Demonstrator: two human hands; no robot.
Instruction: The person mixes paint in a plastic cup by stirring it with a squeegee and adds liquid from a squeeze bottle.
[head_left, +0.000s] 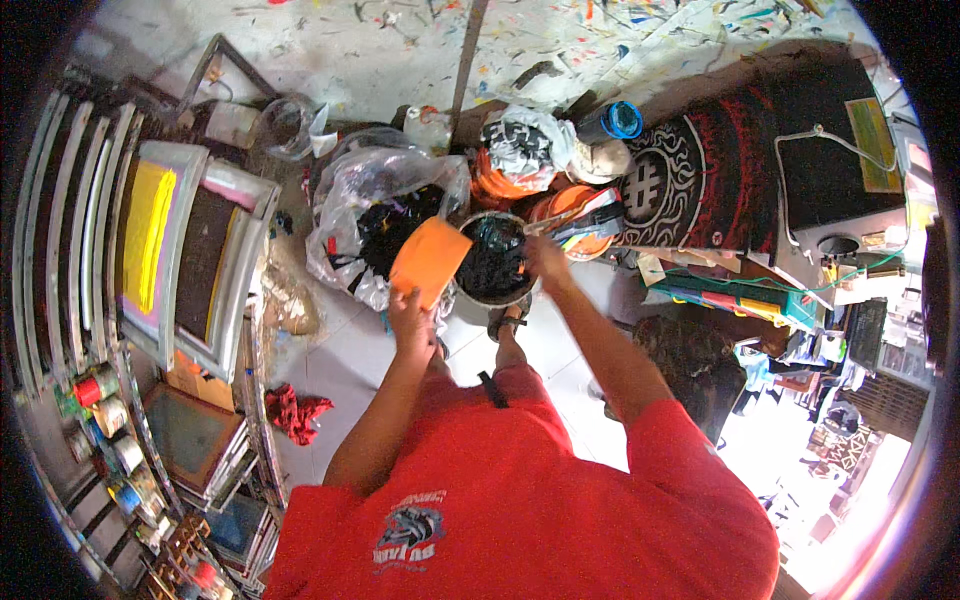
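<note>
Just ahead of the left hand (pixel 408 322), gripped at its near edge, is the orange tub (pixel 431 262) — tilted, its far end leaning right toward the bucket (pixel 492 302). The right hand (pixel 545 258) is nearer the bucket, curled at its rim — gripping what, I cannot tell.

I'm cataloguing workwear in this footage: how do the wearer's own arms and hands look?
Short red fabric sleeves cover the upper arms; below them the forearms are bare. No glove shows on the left hand or right hand.
</note>
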